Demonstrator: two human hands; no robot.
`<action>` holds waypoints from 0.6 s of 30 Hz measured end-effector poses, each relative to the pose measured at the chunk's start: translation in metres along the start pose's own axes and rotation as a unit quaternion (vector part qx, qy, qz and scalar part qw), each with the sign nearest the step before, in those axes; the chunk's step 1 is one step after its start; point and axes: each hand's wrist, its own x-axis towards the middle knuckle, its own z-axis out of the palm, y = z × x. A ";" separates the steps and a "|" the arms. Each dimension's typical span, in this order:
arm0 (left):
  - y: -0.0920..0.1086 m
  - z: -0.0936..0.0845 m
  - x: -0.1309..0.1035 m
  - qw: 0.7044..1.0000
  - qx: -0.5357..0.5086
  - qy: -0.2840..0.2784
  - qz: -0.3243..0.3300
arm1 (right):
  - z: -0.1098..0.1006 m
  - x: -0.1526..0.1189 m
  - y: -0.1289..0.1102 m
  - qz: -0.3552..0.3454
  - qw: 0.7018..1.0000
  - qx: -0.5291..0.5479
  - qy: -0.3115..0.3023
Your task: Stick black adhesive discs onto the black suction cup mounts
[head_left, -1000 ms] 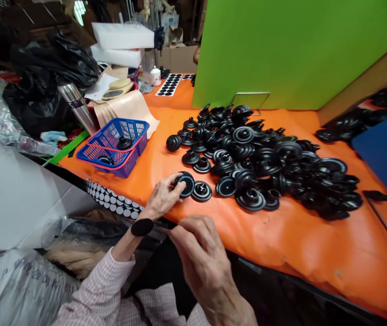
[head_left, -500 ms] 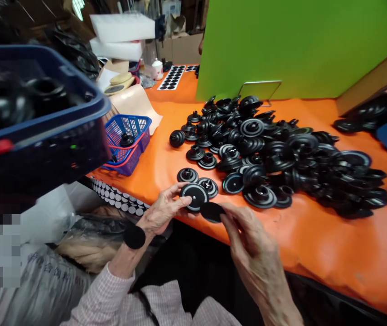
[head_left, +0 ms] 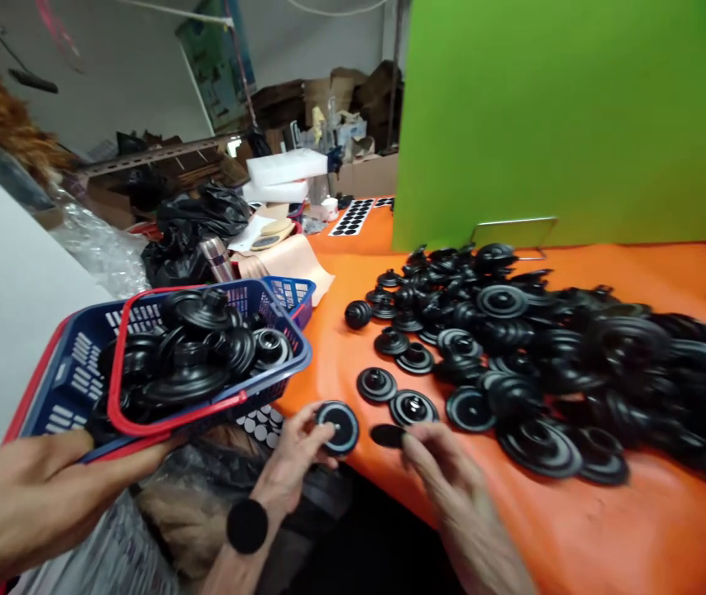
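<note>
My left hand (head_left: 298, 446) grips a round black plastic base (head_left: 336, 427), its flat face with a grey ring turned toward me and the thumb near its centre. Between the fingertips of my right hand (head_left: 446, 463) is a thin round black sticker (head_left: 388, 435), tilted nearly edge-on and apart from the base. Another black round sticker (head_left: 247, 526) lies on my left wrist. Just beyond my hands, two similar black bases (head_left: 413, 407) rest on the orange table, beside a large heap of black plastic parts (head_left: 560, 351).
At the left, another person's hand (head_left: 36, 496) holds a blue basket (head_left: 73, 376) with red handles, full of black parts. A smaller blue basket (head_left: 303, 310) stands behind it. A green board (head_left: 564, 116) rises behind the heap. Sticker sheets (head_left: 353, 217) lie on the orange table (head_left: 341, 372).
The other person's basket has come lower, and its contents and the hand under it now show. My view has tilted up. Both my hands still hold the same things.
</note>
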 end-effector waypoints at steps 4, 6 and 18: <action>0.001 -0.007 0.003 0.999 0.026 -0.026 -0.005 | 0.032 0.044 0.011 -0.051 0.998 0.044 -0.008; 0.001 0.004 0.020 0.998 0.025 -0.016 0.060 | 0.038 0.072 0.022 -0.077 0.995 0.049 0.038; 0.012 0.121 0.172 0.979 0.128 0.079 0.137 | -0.016 0.190 0.035 -0.126 0.986 -0.001 0.111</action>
